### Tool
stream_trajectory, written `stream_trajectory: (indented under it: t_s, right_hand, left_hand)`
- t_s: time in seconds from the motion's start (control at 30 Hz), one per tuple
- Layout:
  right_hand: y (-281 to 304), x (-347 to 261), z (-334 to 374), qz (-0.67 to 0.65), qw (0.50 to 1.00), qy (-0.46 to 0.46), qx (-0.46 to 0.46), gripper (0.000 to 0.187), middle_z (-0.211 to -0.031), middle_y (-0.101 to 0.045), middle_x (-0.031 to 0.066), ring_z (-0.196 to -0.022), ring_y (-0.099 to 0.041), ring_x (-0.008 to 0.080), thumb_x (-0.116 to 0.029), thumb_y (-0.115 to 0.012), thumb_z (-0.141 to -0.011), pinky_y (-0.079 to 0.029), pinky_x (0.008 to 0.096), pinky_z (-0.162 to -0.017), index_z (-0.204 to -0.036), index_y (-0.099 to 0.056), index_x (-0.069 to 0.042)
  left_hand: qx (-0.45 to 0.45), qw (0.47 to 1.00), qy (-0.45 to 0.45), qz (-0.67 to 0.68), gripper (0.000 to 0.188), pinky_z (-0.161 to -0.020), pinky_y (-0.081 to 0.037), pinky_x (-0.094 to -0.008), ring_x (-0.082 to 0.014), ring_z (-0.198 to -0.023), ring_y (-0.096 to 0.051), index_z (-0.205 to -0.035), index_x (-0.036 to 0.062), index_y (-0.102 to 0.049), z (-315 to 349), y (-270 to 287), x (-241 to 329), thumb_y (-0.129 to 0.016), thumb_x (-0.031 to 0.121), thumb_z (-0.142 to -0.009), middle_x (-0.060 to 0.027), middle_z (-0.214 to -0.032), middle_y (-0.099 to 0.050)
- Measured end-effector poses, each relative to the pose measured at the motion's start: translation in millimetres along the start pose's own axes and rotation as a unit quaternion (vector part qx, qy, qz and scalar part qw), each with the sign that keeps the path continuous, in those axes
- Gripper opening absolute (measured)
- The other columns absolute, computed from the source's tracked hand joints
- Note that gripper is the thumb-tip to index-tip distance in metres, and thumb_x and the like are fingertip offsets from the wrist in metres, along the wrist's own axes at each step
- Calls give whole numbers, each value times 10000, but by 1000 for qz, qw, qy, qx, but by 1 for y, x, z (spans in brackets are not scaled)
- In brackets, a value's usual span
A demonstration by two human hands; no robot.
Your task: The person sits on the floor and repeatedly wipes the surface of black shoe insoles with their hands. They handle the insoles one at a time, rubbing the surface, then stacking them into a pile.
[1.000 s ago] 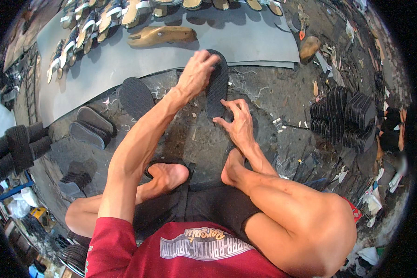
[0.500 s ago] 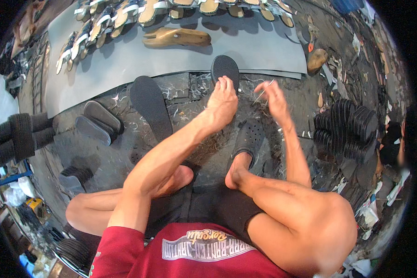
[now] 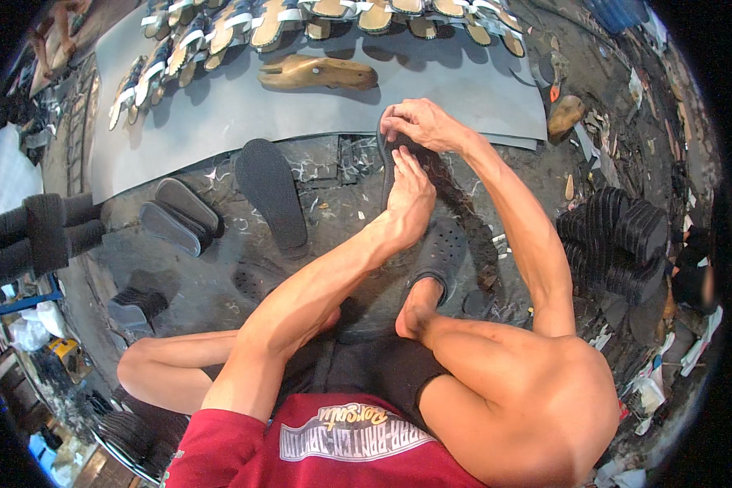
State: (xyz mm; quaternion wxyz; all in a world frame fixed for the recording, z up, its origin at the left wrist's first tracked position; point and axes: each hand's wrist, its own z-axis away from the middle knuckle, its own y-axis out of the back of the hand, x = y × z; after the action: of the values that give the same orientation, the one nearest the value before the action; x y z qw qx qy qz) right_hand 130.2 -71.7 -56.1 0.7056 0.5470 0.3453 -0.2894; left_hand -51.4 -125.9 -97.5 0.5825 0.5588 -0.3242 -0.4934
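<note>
Since the earlier frame, the right hand has moved in from off to the side and is now arching over the far end of the black sole, while the left hand is keeping to the sole, with its fingers reaching up it. Head view: the sole is lying ahead on the floor, its long axis running roughly up the view, its far end overlapping the near edge of the grey sheet. The left hand is resting along its middle, fingers straight and unclenched; the right is crossing from the right, fingers bending down at the far end, so is sitting nearer that tip. Whether it is grasping the sole or a thin tool, I cannot tell; the knuckles are hiding it. The sole's left edge is showing just beside the left fingers. A second sole is lying to the left, apart, untouched.
</note>
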Motion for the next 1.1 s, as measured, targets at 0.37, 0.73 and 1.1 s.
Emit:
stream_trajectory:
  t_s: [0.37,0.73,1.1]
  right_hand:
    - [2,11,-17,159,982,35,101,316,-932,-806,-13,-1035,-650,271,-343,-557,-1147,-496,453,-990,-1104,-773,-116]
    - [-20,13,28,197,931,-57,303,256,-1051,-824,-12,-1109,-664,276,-288,-572,-1132,-458,472,-1002,-1147,-778,-135]
    - [-128,-46,151,229,910,-64,340,149,-1055,-747,68,-1113,-672,299,-139,-672,-1038,-489,467,-945,-1154,-746,-81]
  left_hand:
    - [-10,997,15,77,658,-1198,-459,-611,-563,-1457,-531,-1480,-228,-546,0,5,-10,-636,185,-975,-464,-1569,-500]
    - [7,983,32,181,718,-1131,-458,-686,-453,-1438,-535,-1465,-173,-550,10,13,-36,-786,74,-833,-368,-1549,-518]
    - [16,951,-18,308,1088,-1201,-401,-713,-376,-1561,-442,-1565,115,-567,25,8,-81,-1047,255,-599,-134,-1622,-517]
